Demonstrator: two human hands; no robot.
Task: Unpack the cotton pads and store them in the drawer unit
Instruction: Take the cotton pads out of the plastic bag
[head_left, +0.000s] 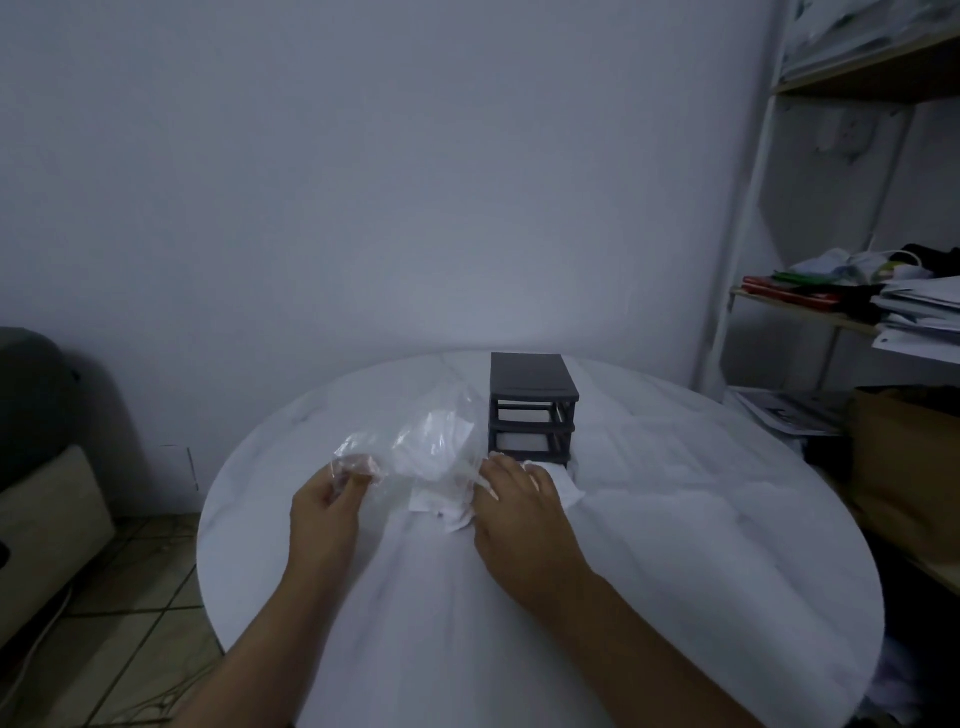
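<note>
left hand (327, 501) is pinching the crinkled clear plastic bag (431, 436) to empty it; right hand (519, 512) fingers (500, 474) are lying released on loose white cotton pads (569, 491), likely gathering them before the dark grey drawer unit (530, 405).

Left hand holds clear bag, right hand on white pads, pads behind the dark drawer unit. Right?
No. Head view: the white cotton pads lie in front of the dark grey plastic drawer unit, not behind. The left hand holds the clear plastic bag, the right hand rests on the pads.
</note>
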